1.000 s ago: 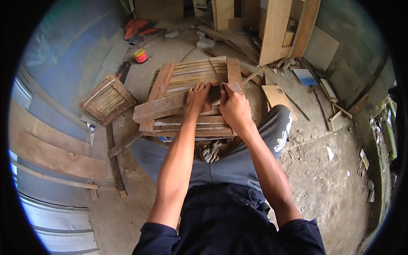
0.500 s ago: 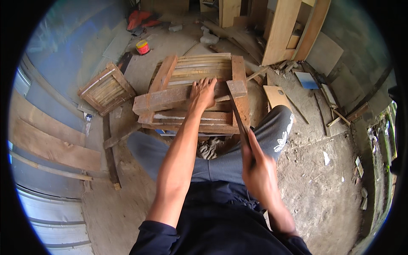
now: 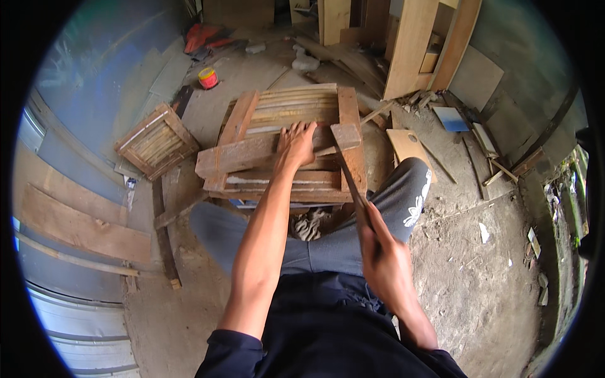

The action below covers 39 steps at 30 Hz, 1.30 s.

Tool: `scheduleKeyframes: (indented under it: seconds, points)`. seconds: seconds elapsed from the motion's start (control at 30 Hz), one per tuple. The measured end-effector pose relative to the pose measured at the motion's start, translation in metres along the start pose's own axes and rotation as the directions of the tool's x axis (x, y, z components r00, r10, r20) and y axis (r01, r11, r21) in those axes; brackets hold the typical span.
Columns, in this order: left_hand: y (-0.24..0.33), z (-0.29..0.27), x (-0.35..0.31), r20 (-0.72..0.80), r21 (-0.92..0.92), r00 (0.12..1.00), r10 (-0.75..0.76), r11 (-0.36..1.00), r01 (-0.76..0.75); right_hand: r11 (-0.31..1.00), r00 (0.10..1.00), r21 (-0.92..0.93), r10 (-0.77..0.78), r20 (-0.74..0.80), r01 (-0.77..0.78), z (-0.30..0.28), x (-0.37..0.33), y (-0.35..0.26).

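Note:
A thick wooden plank (image 3: pixel 242 151) lies crosswise on a slatted wooden frame (image 3: pixel 241 116) in front of my legs. My left hand (image 3: pixel 296 146) presses down on the plank, its fingers bent over the far edge. Below and to the right, my right hand (image 3: pixel 382 252) is closed around the handle of a handsaw (image 3: pixel 350 179); its fingers hide the handle. The narrow dark blade slants up and left, its far end against the plank near the right end. Whether the blade has cut in is too small to tell.
A smaller slatted frame (image 3: pixel 156 142) leans at the left. Long boards (image 3: pixel 85 220) rest against the left wall. A red and yellow tub (image 3: pixel 207 78) stands farther back. Tall wooden panels (image 3: pixel 413 47) rise at the back right, with a board with a hole (image 3: pixel 403 145) beside my right knee.
The view has shifted slightly. My left hand keeps its place on the plank, and my right hand still grips the handsaw, slightly lower in the picture.

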<state>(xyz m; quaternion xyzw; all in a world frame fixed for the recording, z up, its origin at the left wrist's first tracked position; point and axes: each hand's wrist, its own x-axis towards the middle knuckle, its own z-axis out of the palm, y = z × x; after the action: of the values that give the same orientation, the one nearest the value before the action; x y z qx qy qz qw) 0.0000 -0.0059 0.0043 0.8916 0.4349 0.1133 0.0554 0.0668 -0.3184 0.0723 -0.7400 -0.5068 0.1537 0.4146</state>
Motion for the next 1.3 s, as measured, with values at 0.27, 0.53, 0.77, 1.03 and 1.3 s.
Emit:
scheduleKeyframes:
  seconds: [0.27, 0.53, 0.77, 1.03, 1.3]
  points:
    - [-0.003, 0.008, 0.005, -0.019, 0.05, 1.0, -0.01, 0.999, 0.011, 0.99, 0.991, -0.072, -0.124, -0.06, 0.119, 0.036, 0.056, 0.008]
    - [0.0, -0.011, 0.006, 0.063, 0.043, 0.998, -0.013, 0.999, 0.011, 0.974, 0.974, -0.2, -0.143, -0.175, 0.107, 0.076, 0.164, 0.011]
    - [-0.002, 0.004, 0.006, 0.009, 0.035, 1.0, 0.0, 0.999, -0.001, 0.961, 0.993, -0.252, -0.117, 0.016, 0.117, -0.002, -0.03, 0.0]
    - [0.0, -0.003, 0.015, 0.055, 0.042, 0.996, -0.068, 0.997, 0.066, 0.97, 0.976, -0.117, -0.216, -0.012, 0.213, 0.019, 0.031, -0.027]
    - [0.0, -0.002, 0.017, 0.012, 0.041, 0.999, -0.043, 0.998, 0.042, 0.987, 0.994, -0.118, -0.104, 0.019, 0.105, -0.023, 0.027, -0.007]
